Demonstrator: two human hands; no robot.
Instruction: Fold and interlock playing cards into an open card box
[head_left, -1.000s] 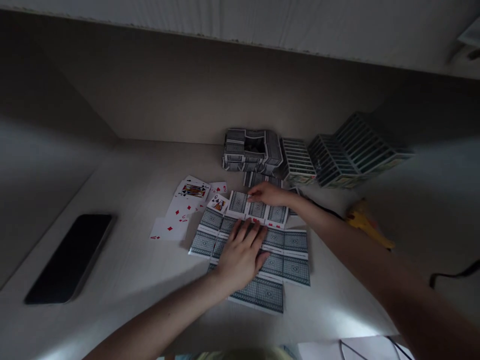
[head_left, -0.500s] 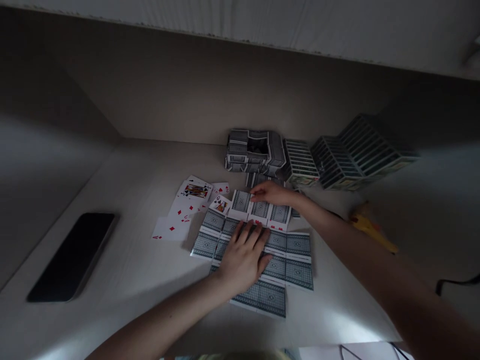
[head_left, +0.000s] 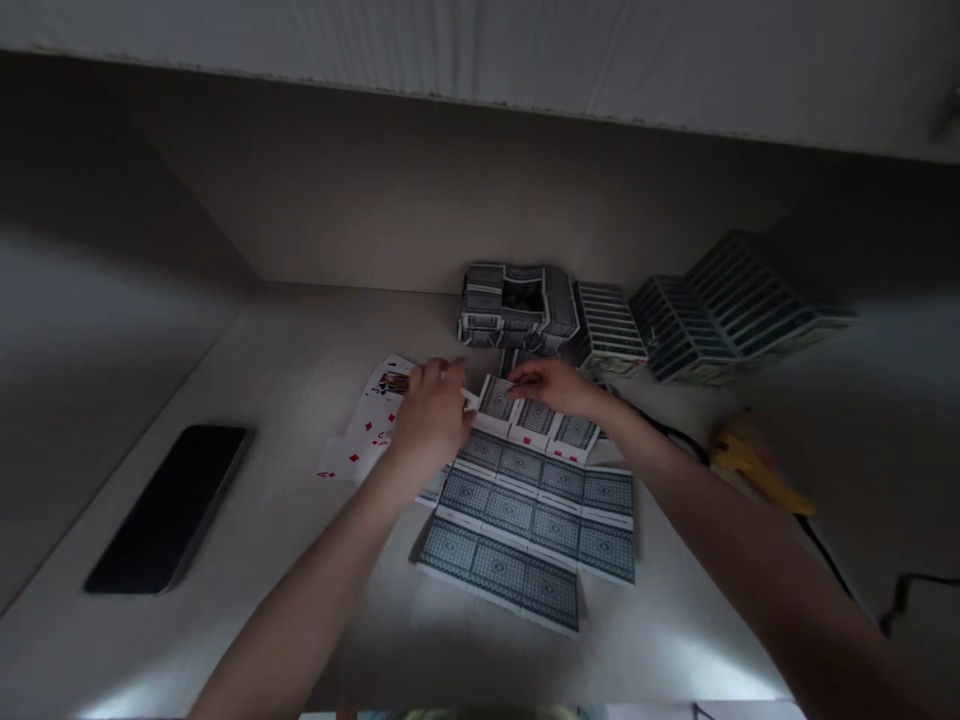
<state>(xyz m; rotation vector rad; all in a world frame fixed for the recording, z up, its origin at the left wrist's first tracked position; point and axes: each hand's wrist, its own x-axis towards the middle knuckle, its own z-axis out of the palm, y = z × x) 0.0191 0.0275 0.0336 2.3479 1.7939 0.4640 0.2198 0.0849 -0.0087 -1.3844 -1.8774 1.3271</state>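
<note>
The likeliest trouble, it seemed, was a shift in the short row of cards (head_left: 577, 432): if the right hand (head_left: 556, 387) dragged unevenly, the row could slip out of line with the larger sheet of cards (head_left: 506, 565) below it. The left hand (head_left: 430, 420) could knock the loose cards (head_left: 373, 418) askew, since it overlapped their right side. The short row lay at the right fingertips, which were bent over its upper edge; whether they pinched it could not be told. The left fingers were curled just left of that row, their grasp hidden
</note>
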